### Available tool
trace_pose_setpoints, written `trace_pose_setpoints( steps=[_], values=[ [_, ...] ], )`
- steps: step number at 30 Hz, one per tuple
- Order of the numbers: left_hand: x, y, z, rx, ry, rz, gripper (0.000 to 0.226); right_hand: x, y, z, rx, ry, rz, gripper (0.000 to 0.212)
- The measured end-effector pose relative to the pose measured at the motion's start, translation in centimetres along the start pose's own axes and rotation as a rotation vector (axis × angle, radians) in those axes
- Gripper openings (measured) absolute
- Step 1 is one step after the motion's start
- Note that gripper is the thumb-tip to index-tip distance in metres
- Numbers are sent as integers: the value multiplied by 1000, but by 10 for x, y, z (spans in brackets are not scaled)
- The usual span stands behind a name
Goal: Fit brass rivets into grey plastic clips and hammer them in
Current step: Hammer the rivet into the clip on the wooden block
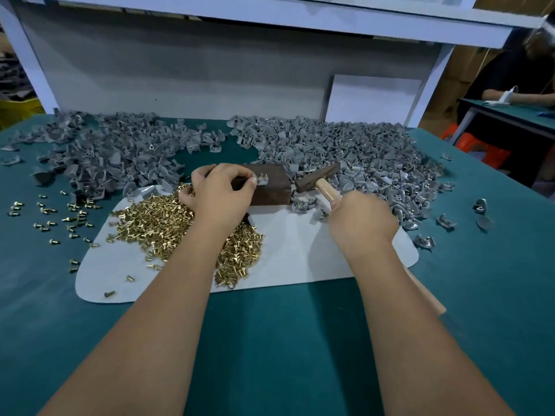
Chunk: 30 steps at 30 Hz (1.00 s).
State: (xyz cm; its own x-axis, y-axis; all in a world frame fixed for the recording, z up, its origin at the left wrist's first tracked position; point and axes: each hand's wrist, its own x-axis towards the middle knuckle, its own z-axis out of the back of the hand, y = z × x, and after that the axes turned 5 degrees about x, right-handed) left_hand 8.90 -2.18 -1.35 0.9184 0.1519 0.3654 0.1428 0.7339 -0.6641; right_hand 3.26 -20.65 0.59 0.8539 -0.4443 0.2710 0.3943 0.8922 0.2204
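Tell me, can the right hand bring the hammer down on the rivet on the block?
Probably yes. The right hand grips the hammer just beside the block, nothing between. But the left hand's fingers pinch the clip beside the rivet.

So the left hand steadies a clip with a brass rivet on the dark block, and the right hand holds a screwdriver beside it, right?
Not quite. The head view shows the right hand gripping the wooden handle of a hammer, not a screwdriver, its head hanging just right of the dark block. The rest stands: the left hand pinches the clip with its brass rivet on the block.
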Motion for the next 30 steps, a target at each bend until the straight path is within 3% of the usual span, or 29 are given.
trace_pose_setpoints(
  steps=[5,10,15,19,21,25,30],
  values=[
    [-3,-1,1,-11,-11,12,9,0,7,3,108,6,-25,17],
    [-2,-2,1,-22,-41,26,12,-6,15,25,192,-211,127,14],
    [-1,-1,2,-116,-55,4,16,-23,36,45,177,-251,359,52],
    [-3,-2,1,-62,-90,42,11,-33,47,46,118,-331,409,67],
    [-2,-1,-1,-40,-92,48,13,-36,48,48,109,-385,415,69],
    [0,1,-2,-69,-86,25,14,-38,44,45,73,-288,459,68],
    [-1,3,-3,-14,-76,33,6,-43,48,49,136,-449,411,66]
  ],
)
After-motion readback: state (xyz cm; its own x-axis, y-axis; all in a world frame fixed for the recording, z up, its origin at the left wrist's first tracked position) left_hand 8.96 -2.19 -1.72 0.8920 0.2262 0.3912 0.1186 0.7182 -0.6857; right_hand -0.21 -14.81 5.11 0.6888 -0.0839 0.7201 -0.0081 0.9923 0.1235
